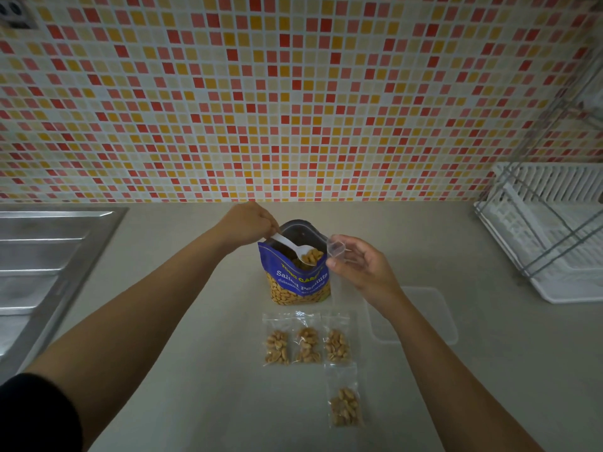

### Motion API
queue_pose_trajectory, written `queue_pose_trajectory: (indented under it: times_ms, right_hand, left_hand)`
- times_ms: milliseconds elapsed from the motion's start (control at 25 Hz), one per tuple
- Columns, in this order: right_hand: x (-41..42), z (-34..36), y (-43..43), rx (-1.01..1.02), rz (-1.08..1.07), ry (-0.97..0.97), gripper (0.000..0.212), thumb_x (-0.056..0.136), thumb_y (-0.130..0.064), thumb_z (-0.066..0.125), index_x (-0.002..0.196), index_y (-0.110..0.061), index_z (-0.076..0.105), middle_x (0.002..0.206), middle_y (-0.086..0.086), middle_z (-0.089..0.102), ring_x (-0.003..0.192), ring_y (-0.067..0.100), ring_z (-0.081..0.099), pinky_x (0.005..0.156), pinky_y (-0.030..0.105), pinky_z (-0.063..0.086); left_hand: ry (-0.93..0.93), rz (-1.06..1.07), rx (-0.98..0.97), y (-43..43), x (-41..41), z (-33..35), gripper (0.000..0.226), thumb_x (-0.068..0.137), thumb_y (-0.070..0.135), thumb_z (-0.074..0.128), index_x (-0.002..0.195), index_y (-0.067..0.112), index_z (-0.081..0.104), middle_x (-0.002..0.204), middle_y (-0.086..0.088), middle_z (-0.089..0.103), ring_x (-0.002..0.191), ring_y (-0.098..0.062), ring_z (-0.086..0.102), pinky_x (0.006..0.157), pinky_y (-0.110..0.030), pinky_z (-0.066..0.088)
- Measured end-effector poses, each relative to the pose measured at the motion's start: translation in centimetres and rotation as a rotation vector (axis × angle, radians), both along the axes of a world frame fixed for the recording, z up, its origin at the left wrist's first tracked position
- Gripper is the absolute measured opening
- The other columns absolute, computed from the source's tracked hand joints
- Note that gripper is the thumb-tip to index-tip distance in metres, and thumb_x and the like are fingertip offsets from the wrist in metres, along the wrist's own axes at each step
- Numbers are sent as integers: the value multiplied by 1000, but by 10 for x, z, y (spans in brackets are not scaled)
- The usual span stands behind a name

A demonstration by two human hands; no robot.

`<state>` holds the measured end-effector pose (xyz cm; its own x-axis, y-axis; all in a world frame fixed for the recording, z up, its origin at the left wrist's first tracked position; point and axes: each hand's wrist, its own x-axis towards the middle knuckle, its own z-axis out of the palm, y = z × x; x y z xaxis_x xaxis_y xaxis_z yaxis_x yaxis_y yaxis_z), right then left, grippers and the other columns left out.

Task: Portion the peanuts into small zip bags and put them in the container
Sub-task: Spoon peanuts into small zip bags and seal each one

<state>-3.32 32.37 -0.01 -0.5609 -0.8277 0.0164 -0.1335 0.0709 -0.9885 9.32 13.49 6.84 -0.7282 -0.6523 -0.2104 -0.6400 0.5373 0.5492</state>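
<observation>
A blue bag of salted peanuts [298, 282] stands open on the counter. My left hand [246, 225] grips a white plastic spoon [295, 247] loaded with peanuts, held over the bag's mouth. Just right of it, my right hand [362, 265] holds an empty clear zip bag [337, 249] with its mouth pulled open; the bag hangs down below the fingers. Several filled small zip bags lie in front: three in a row [306, 344] and one nearer to me [346, 407]. A clear plastic container [434, 318] sits flat to the right, partly behind my right wrist.
A steel sink and drainboard [42, 262] take up the left side. A white dish rack with a wire frame [554, 236] stands at the far right. A mosaic tile wall [293, 93] closes off the back of the beige counter [195, 353].
</observation>
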Motion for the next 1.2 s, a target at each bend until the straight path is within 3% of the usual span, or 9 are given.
queue_pose_trajectory:
  times_ms: [80,240,520,720,800,920,1040,1200]
  right_hand:
    - [4,0,0,30,-50,63,44,72,-33,76,112,-31,60,110,-14,65,102,1,60,86,21,48]
    - [15,8,-6,85,-130,302,52,70,-32,79,117,-26,58,106,-18,61,99,-5,55,76,8,42]
    - [22,23,-18,134,-129,616,52,68,-34,79,113,-16,60,97,-11,57,91,6,53,79,20,43]
    - [23,23,-21,150,-137,611,53,68,-37,78,114,-17,60,98,-11,58,93,7,54,80,21,43]
    - [23,22,-21,144,-146,592,55,69,-37,78,116,-16,59,99,-11,57,93,6,53,80,20,41]
    - [22,21,-21,107,-188,534,54,70,-36,78,116,-16,60,105,-6,62,94,6,54,80,20,42]
    - [24,20,-22,23,-253,398,50,71,-32,78,115,-16,61,103,-8,63,93,5,57,78,15,45]
    - [29,21,-22,-80,-298,266,42,72,-28,77,110,-19,62,101,-9,65,91,3,60,77,22,53]
  left_hand:
    - [27,52,60,-4,8,2,26,88,2,49,105,-2,69,113,-13,67,96,-19,55,81,-26,43]
    - [22,135,134,-9,18,5,28,90,1,48,109,-1,68,114,-14,64,72,-13,44,57,-15,32]
    - [52,188,123,-18,21,27,28,89,1,49,111,1,67,119,-17,62,64,-11,36,54,-16,28]
    - [67,160,115,-18,14,42,26,88,2,52,108,3,69,113,-13,63,65,-11,38,54,-18,29]
    - [47,89,50,-14,8,46,25,88,4,53,108,4,69,113,-11,65,75,-11,45,59,-19,33]
    - [-9,-58,-134,-1,-6,58,24,87,9,53,99,1,71,103,-10,67,90,-17,52,69,-21,39]
    - [-9,-201,-358,20,-22,77,24,85,13,50,86,3,72,84,-6,65,84,-17,59,69,-24,45]
    - [43,-313,-641,50,-29,101,24,85,13,50,92,8,73,87,-6,72,78,-18,67,73,-29,56]
